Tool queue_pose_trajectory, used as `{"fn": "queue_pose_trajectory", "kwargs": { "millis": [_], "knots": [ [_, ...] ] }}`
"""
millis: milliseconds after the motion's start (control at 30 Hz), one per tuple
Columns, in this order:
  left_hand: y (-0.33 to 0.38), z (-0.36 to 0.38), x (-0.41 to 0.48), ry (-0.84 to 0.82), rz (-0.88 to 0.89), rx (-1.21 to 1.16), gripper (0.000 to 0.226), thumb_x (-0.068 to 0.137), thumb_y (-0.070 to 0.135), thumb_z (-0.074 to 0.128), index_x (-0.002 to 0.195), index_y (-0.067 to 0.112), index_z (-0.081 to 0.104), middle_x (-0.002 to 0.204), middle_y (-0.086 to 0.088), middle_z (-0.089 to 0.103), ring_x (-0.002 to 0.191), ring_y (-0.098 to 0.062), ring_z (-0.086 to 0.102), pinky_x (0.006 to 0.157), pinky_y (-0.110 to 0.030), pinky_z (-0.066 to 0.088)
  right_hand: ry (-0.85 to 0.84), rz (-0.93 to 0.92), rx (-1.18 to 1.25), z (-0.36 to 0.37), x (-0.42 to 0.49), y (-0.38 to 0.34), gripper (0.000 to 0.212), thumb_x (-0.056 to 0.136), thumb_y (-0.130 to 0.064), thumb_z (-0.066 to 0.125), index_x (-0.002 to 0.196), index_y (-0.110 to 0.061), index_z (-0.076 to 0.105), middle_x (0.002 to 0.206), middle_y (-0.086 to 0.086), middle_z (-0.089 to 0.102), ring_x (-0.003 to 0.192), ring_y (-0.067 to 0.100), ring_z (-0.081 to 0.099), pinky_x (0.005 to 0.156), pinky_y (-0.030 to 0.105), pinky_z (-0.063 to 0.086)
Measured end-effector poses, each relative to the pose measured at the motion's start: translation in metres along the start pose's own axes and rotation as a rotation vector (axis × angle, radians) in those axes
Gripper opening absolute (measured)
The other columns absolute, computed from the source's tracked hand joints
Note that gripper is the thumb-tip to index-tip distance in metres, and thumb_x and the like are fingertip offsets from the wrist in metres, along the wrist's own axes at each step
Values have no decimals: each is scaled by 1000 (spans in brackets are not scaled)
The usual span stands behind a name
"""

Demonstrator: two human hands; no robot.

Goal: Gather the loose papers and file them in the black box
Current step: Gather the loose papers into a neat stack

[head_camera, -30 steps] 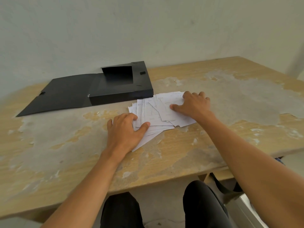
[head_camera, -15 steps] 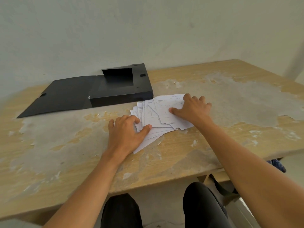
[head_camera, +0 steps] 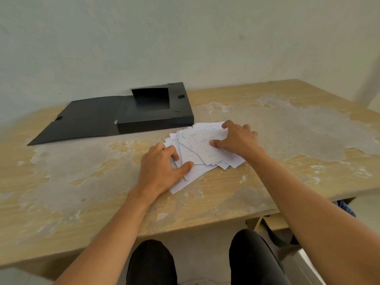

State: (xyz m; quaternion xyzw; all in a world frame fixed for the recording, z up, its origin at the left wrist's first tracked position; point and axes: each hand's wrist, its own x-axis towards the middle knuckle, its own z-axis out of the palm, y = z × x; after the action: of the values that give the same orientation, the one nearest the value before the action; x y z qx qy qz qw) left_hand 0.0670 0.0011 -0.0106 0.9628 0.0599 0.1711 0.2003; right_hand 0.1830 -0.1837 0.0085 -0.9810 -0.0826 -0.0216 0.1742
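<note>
A fanned heap of white printed papers lies on the worn wooden table, just in front of the black box. The box stands open, its lid flap spread flat to the left and an inner flap raised at the back. My left hand rests on the heap's left edge, fingers curled on the sheets and thumb pressing the lower ones. My right hand lies on the heap's right side, fingers spread on the top sheets, thumb pointing left.
A pale wall rises right behind the table. The tabletop is scuffed, with grey peeled patches. My knees in black trousers show below the front edge. A dark bag sits under the table at the right.
Both hands have pushed inward a little, so the papers are bunched tighter. My left fingers have curled further onto the sheets. The camera has tilted slightly.
</note>
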Motion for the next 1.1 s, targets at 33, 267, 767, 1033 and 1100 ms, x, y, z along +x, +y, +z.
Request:
{"fn": "queue_pose_trajectory", "kwargs": {
  "millis": [33, 267, 767, 1033, 1100],
  "knots": [
    [0, -1, 0, -7, -2, -5, 40, 75, 59, 66, 87, 22, 61, 95, 5, 51, 91, -13, 47, 87, -36, 44, 1, 11, -1, 0, 1, -1, 72, 78, -62, 59, 134, -22, 39, 131, 7, 56, 126, 32, 40, 97, 45, 32],
    [-8, -12, -8, 105, -222, 195, 78, 71, 78, 51, 119, 16, 54, 124, -6, 57, 117, -27, 50, 106, -51, 31, -13, 32, -39, 1, 6, -2, 76, 78, -65, 57, 136, -19, 38, 135, 8, 52, 128, 33, 38, 98, 47, 32],
    [5, -13, -3, -24, -300, -307, 63, 75, 47, 73, 130, 28, 49, 114, 12, 57, 99, -15, 57, 89, -41, 51, 32, 2, -74, 7, 2, -2, 69, 82, -63, 52, 134, -19, 40, 132, 6, 54, 125, 32, 40, 96, 47, 33],
    [28, -26, 8, 93, -768, -1102, 74, 81, 11, 71, 141, 19, 27, 116, -7, 62, 92, -22, 64, 78, -43, 56, 57, -3, -46, 7, 1, 0, 67, 82, -63, 53, 132, -19, 43, 130, 6, 56, 122, 32, 42, 95, 45, 34],
    [30, -22, 8, 76, -790, -1093, 52, 84, 6, 67, 128, 13, 40, 100, -5, 65, 77, -20, 66, 54, -36, 58, 68, -31, -11, 8, 0, -2, 63, 84, -58, 54, 132, -20, 43, 132, 6, 55, 123, 31, 42, 95, 44, 34]
  ]
}}
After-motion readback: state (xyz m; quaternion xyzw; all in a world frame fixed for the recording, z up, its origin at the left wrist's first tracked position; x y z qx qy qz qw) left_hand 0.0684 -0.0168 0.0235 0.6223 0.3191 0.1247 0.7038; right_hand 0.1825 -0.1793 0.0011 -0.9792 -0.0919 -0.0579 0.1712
